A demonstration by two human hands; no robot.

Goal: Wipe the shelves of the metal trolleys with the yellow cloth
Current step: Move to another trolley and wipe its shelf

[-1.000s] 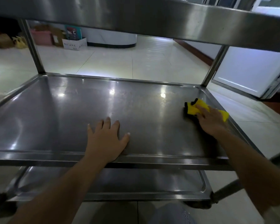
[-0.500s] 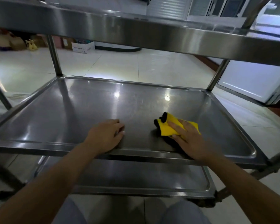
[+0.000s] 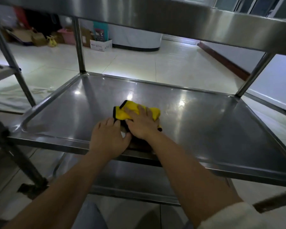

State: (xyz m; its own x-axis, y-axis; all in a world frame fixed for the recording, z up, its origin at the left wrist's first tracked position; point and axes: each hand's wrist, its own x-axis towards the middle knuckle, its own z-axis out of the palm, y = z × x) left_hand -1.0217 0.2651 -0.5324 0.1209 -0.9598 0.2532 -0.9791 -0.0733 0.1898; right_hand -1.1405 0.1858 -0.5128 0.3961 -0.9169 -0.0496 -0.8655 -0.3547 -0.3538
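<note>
The right hand, fingers flat on the yellow cloth, has swept leftward across the middle shelf to meet the relaxed left hand resting at the front rim; the shelf's left part likely remains unwiped.

place: institutional back room | cues: steel trolley; tiled floor; stacked cardboard boxes

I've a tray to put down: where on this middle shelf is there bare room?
Bare steel lies on the middle shelf right of the yellow cloth, and left of the left hand toward the rim. The near centre is crowded by both hands; the right hand presses the cloth.
</note>
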